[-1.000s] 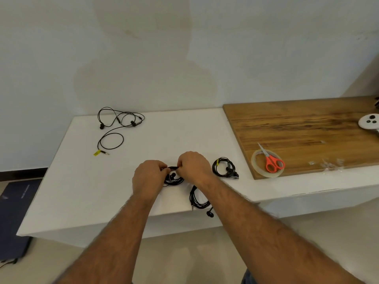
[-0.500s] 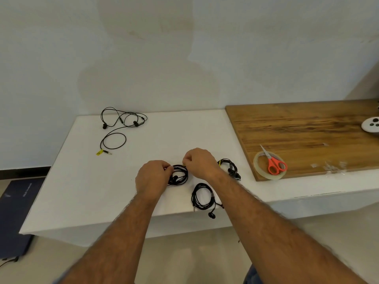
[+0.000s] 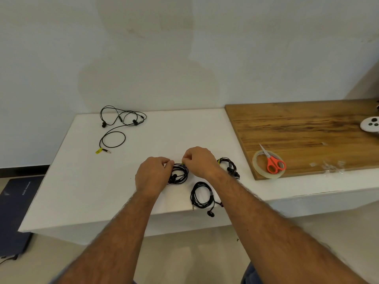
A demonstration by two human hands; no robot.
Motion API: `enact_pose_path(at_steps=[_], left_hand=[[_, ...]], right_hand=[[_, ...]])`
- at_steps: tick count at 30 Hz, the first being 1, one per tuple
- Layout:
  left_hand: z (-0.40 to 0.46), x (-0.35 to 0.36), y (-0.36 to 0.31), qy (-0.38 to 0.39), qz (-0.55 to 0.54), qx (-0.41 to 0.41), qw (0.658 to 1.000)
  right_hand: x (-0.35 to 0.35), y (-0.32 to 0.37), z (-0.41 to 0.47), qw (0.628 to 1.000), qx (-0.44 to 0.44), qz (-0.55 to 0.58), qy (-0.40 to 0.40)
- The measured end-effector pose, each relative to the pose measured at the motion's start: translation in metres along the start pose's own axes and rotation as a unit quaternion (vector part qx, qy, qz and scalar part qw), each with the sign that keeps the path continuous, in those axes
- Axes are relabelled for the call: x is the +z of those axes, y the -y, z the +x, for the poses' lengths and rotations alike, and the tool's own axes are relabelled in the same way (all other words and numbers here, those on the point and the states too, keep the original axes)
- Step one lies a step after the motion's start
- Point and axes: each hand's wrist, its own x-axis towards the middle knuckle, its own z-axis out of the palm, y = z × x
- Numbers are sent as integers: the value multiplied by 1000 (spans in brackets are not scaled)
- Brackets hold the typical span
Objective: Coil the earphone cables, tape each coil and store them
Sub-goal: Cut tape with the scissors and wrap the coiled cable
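A coiled black earphone [image 3: 180,174] lies on the white table [image 3: 82,181] between my two hands. My left hand [image 3: 152,174] pinches its left side and my right hand [image 3: 200,160] pinches its top edge. A second coil [image 3: 202,194] lies near the front edge, one earbud hanging over. A third coil [image 3: 228,166] sits behind my right wrist, partly hidden. An uncoiled earphone [image 3: 121,125] with a yellow tag lies at the back left. A roll of clear tape [image 3: 266,168] with orange scissors [image 3: 273,161] on it rests on the wooden board [image 3: 307,128].
A white round object [image 3: 370,124] sits at the board's right edge. Small clear tape scraps [image 3: 330,166] lie on the board's front. A dark blue flat item [image 3: 14,214] lies on the floor left of the table. A wall runs behind the table.
My hands have drawn slightly apart, uncovering more of the coil between them. The right hand has shifted to the right and up along the coil's top.
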Motion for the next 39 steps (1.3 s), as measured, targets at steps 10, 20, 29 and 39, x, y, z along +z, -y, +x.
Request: enact_pose_path(at_steps=[10, 20, 29, 39], left_hand=[[2, -5, -13, -46, -34, 63, 996], [-19, 27, -119, 24, 26, 184, 982], [-31, 100, -190, 139, 102, 200, 964], [-30, 118, -195, 136, 63, 185, 971]], right_hand=[[-27, -12, -6, 997, 5, 46, -66], [-121, -86, -29, 988, 89, -28, -123], [-152, -163, -67, 978, 177, -70, -90], [-138, -178, -68, 985, 153, -24, -79]])
